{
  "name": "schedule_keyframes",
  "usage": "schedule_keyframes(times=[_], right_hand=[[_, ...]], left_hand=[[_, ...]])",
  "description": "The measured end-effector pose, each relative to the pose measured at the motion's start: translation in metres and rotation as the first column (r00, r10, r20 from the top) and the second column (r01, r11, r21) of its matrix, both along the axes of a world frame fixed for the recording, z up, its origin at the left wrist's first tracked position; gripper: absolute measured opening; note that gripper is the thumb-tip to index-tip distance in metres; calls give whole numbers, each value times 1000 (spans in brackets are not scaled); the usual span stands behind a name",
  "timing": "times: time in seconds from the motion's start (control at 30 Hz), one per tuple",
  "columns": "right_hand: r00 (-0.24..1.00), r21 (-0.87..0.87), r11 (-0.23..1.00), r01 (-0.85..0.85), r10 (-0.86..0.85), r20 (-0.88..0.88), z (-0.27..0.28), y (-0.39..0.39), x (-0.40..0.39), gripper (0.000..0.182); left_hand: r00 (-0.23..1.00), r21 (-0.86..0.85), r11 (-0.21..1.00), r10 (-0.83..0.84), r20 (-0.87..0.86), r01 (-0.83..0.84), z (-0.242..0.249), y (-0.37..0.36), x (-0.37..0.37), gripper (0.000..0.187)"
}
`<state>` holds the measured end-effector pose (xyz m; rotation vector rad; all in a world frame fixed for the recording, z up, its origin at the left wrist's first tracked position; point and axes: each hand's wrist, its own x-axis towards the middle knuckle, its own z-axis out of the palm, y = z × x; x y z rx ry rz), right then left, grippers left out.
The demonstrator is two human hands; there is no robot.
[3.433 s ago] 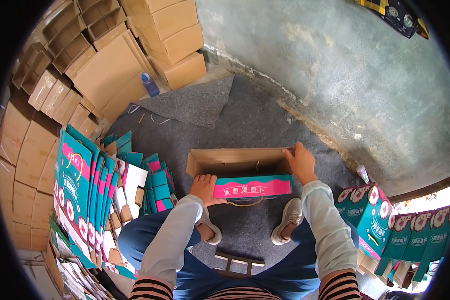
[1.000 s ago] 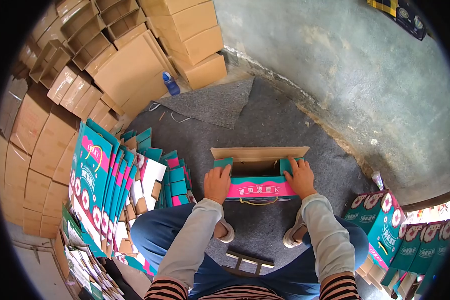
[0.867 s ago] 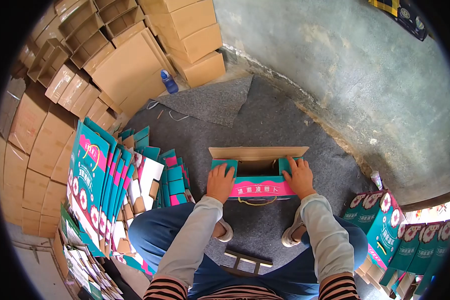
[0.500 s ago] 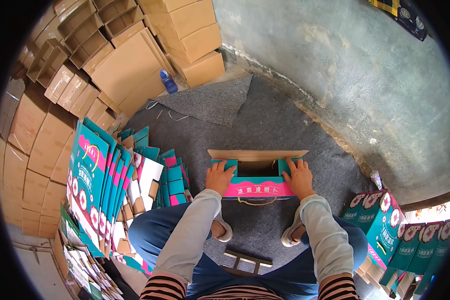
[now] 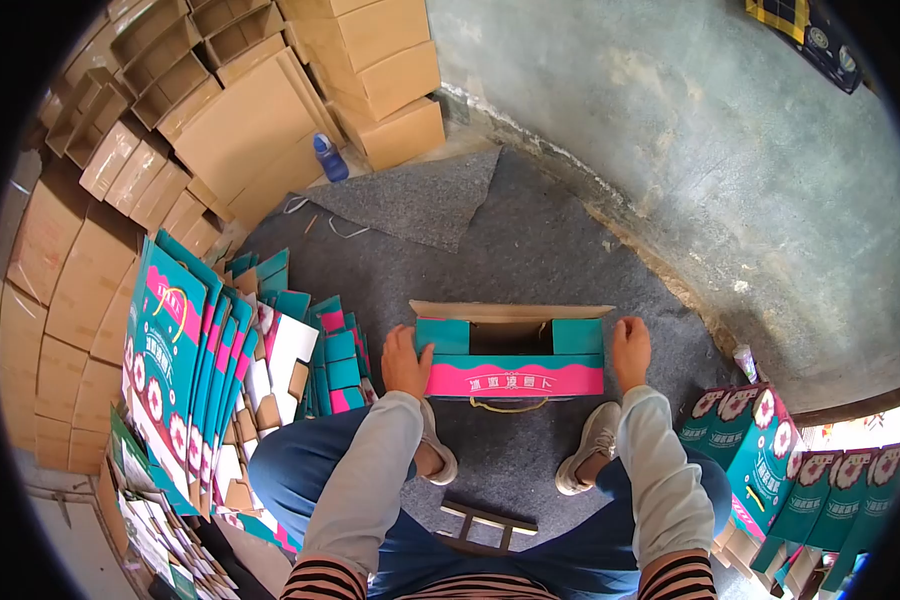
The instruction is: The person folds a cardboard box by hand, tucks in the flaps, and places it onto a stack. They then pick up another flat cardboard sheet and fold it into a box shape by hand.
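Between my knees a teal and pink gift box point(image 5: 515, 378) stands on the dark floor mat, its top partly open. Its long brown-edged flap is raised along the far side, and two teal end flaps lie folded inward. A cord handle hangs at the near side. My left hand point(image 5: 405, 362) rests against the left end of the box, fingers apart. Just beyond the right end is my right hand point(image 5: 630, 352), its fingers curled together; what they hold, if anything, is hidden.
Flattened teal and pink boxes point(image 5: 175, 370) lean in a stack at the left. More such boxes point(image 5: 765, 465) stand at the right. Brown cartons point(image 5: 395, 85) and a blue bottle point(image 5: 330, 158) are at the back left. A low wooden stool point(image 5: 488, 522) is near me.
Both my hands have left the end flaps and moved outward to the box's ends. The fingers of my right hand have curled in. The view has shifted slightly.
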<state>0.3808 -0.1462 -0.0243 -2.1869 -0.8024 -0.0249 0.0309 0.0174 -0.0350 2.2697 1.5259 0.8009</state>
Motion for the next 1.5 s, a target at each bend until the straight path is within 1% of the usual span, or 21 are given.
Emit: schedule_keyframes(times=[0.1,0.13,0.17,0.2,0.23,0.27,0.3,0.47,0.67,0.73,0.83,0.87,0.93,1.03,1.07,1.13,1.17,1.27,1.3,1.4,1.5], right_hand=[[988,-63,996,-63,54,-142,-18,6,7,22],[917,-173,938,-299,333,220,-57,1,17,26],[904,-311,899,-310,380,198,-67,2,14,29],[863,-268,903,-336,409,295,-76,3,6,29],[854,-323,853,-409,482,193,-88,2,7,36],[929,-301,935,-188,70,-363,-55,16,-9,54],[890,-219,968,-123,10,-455,-26,15,-21,68],[873,-220,959,-178,51,-485,14,25,-21,66],[958,-122,979,-165,129,-258,95,34,33,59],[966,-52,985,-162,148,-212,150,14,58,58],[994,76,996,-46,53,-94,184,-48,115,58],[992,166,985,-43,62,-113,193,-86,130,48],[986,243,965,102,-66,-153,237,-170,106,25],[953,137,979,154,-183,241,169,-340,165,23],[965,269,945,188,-228,126,163,-371,154,24],[959,539,796,275,-268,-94,153,-432,131,30],[940,219,915,338,-338,-36,124,-501,140,33],[870,500,726,472,-475,-133,127,-517,94,23],[838,535,653,536,-490,-241,117,-539,93,23],[695,560,413,718,-472,-542,64,-623,74,27],[582,541,243,805,-497,-643,47,-638,62,28]], left_hand=[[994,-233,968,107,27,-98,-39,19,-17,50],[995,-339,937,102,19,-90,-52,26,-18,53],[993,-449,888,118,16,-98,-46,26,-19,58],[990,-661,750,81,112,13,-30,30,-19,64],[995,-552,834,49,84,5,-67,40,-27,60],[986,-553,828,3,167,91,-68,40,-29,54],[987,-608,786,-22,157,114,-45,33,-24,50],[986,-558,824,2,167,93,-37,37,-24,47],[955,-445,891,50,292,89,67,12,41,41],[859,-309,925,-35,511,222,79,8,75,39],[737,-185,921,-142,661,343,133,-26,142,38],[753,-194,910,-168,636,367,152,-40,162,38],[697,-46,859,-382,607,510,171,-72,201,37],[598,-6,692,-619,509,722,200,-132,250,49],[479,168,613,-735,479,772,210,-154,265,57],[429,106,520,-789,439,848,216,-197,294,61],[388,98,477,-804,450,873,208,-218,312,61],[337,-20,366,-831,443,930,188,-270,348,65],[329,-79,329,-839,433,941,182,-286,352,67],[264,-63,260,-887,379,964,159,-322,356,69],[243,-319,150,-930,275,936,155,-343,345,77]])
